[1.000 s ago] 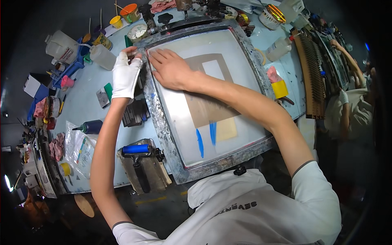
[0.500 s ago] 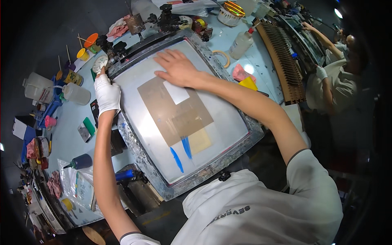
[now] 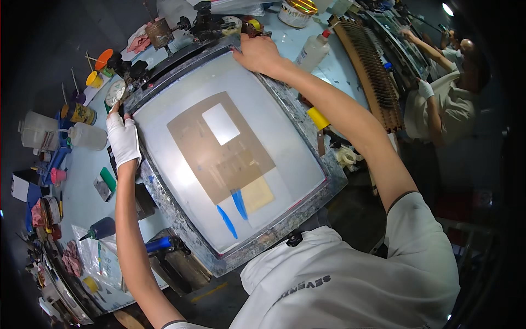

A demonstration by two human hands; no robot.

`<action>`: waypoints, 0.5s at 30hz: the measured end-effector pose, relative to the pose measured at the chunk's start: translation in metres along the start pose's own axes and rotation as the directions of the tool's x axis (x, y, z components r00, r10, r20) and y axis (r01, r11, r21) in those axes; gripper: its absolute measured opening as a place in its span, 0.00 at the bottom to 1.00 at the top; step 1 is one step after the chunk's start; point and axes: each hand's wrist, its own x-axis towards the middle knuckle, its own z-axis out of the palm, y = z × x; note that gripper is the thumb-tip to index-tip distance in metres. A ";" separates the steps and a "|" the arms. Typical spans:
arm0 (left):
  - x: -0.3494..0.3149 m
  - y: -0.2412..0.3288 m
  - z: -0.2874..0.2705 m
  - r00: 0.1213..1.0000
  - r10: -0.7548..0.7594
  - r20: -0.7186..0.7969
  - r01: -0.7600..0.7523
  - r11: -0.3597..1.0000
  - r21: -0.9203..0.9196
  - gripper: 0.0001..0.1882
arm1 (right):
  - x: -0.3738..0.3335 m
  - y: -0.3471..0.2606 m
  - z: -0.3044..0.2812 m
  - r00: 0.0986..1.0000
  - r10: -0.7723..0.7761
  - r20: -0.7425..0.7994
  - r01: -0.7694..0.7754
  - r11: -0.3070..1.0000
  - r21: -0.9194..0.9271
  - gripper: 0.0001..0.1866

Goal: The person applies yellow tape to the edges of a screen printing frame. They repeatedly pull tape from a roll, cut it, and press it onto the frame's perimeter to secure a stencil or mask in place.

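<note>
A big printing screen frame (image 3: 285, 104) lies flat on the pale blue table (image 3: 82, 192), right in front of the person. Both hands hold it at its far corners.

The left hand (image 3: 123, 140) wears a white glove. Its fingers curl over the left edge of the frame and grip it. The right hand (image 3: 257, 54) is bare. Its fingers wrap over the far right corner of the frame and grip that too.

Between the two hands the screen mesh is pale grey. A brown taped patch (image 3: 219, 148) sits in the middle with a white window in it. Closer to the person than the fingers, two blue ink streaks (image 3: 233, 211) lie on the mesh.

Just past the left fingers stand a round tin (image 3: 79, 113), a yellow cup (image 3: 94, 79) and an orange cup (image 3: 103, 59). Two clear plastic jugs (image 3: 87, 136) stand to the left of the gloved hand. Below that hand lie a green scraper (image 3: 108, 179) and a dark blue squeeze bottle (image 3: 101, 228).

Just beside the right fingers stands a white squeeze bottle (image 3: 312, 52) with a red tip. Past them sits a paint can (image 3: 296, 12). A yellow tape roll (image 3: 319, 118) lies under the right forearm, close to the frame's right edge.

Far to the right, another person (image 3: 438, 104) in a white glove works at another bench.
</note>
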 end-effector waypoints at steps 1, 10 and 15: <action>-0.001 -0.002 0.001 0.999 -0.043 0.002 0.043 0.998 -0.036 0.23 | 0.001 0.000 -0.001 1.000 0.011 0.028 -0.012 0.999 0.039 0.31; 0.003 -0.024 0.004 0.994 -0.108 -0.002 0.107 0.992 -0.073 0.28 | -0.084 0.082 -0.052 0.952 -0.200 0.231 0.079 0.892 0.446 0.30; -0.011 0.051 -0.021 0.971 0.238 -0.030 -0.239 0.969 -0.067 0.30 | -0.158 0.108 -0.088 0.780 -0.248 0.575 0.015 0.925 0.379 0.31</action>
